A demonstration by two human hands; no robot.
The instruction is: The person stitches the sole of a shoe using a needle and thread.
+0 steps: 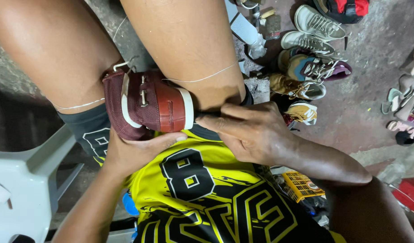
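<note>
Maroon shoe [146, 105] wedged between the knees — left hand [135, 153] cups it from below, grip closed on it; right hand [252, 132] pinches at its white sole edge.

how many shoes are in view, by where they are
Dark red and brown shoe with white sole clamped between the knees, left hand beneath it, right hand at its toe: 1
Worn sneakers on the floor, such as the white one: about 5
Total: about 6
</note>
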